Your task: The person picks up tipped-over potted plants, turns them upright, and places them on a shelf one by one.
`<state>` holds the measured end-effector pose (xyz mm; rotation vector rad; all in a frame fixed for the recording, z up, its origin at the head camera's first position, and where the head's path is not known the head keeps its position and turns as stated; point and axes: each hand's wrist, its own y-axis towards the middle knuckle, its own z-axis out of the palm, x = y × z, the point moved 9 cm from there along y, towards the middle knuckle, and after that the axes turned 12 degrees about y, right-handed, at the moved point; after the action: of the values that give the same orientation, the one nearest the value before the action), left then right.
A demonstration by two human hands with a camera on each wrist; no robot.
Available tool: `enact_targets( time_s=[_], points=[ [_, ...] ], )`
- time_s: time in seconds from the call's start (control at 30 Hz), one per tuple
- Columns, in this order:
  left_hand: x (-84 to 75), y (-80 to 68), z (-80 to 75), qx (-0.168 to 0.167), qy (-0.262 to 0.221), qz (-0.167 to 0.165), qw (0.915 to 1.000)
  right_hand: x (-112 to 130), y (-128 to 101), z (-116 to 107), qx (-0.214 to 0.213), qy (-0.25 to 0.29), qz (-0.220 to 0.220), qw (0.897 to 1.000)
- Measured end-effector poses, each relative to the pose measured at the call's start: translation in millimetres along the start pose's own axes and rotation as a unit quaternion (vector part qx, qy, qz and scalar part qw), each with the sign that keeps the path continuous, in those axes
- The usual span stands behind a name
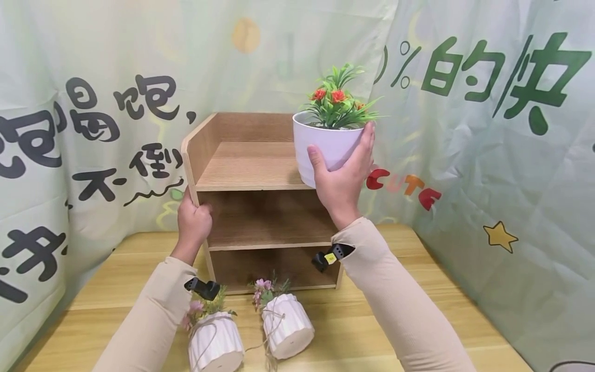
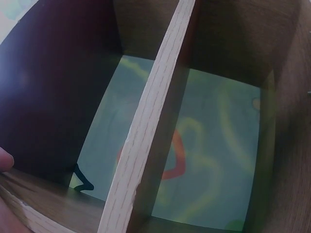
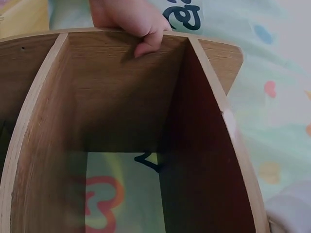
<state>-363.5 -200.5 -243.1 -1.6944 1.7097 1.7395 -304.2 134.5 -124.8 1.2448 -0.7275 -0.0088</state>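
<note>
Figure: placing a potted plant on a wooden shelf unit. The right hand [image 1: 343, 178] cups the white pot [image 1: 325, 147] from the near side, thumb on the left of the wall and fingers wrapped round the right, so the pot is clamped between them. The left hand [image 1: 194, 223] curls round the front edge of the shelf unit's [image 1: 251, 206] left side panel, at the level of the middle compartment; the right wrist view shows its fingers [image 3: 146, 43] hooked over the panel's edge.

To do this step well, in judgement: keep the left hand bracing the unit so that it does not slide or tip, keep the pot upright, and let its base sit wholly on the board, clear of the front lip, before the fingers let go.

The pot is smooth, white and tapering towards the base, and carries stiff green leaves with small orange-red flowers [image 1: 329, 95]. It is at the right end of the top tier [image 1: 246, 168], near the front edge; whether its base touches the board cannot be told.
</note>
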Motion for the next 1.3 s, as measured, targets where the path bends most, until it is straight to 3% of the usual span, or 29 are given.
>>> enact_targets(
  time_s=[0.37, 0.67, 0.93, 1.3],
  points=[
    [2.0, 0.0, -0.5, -0.002, 0.006, -0.001, 1.0, -0.1, -3.7, 7.1, -0.017, -0.03, -0.012, 0.999],
    [2.6, -0.1, -0.5, 0.002, 0.003, -0.003, 1.0, 4.8, -9.3, 13.8, -0.026, -0.035, -0.103, 0.994],
    [2.1, 0.3, -0.4, -0.001, 0.002, 0.004, 1.0, 3.3, -13.5, 20.1, -0.022, -0.06, -0.177, 0.982],
    [2.1, 0.2, 0.0, 0.001, -0.006, -0.006, 1.0, -0.8, -16.5, 25.9, 0.0, -0.089, -0.199, 0.976]
  ],
)
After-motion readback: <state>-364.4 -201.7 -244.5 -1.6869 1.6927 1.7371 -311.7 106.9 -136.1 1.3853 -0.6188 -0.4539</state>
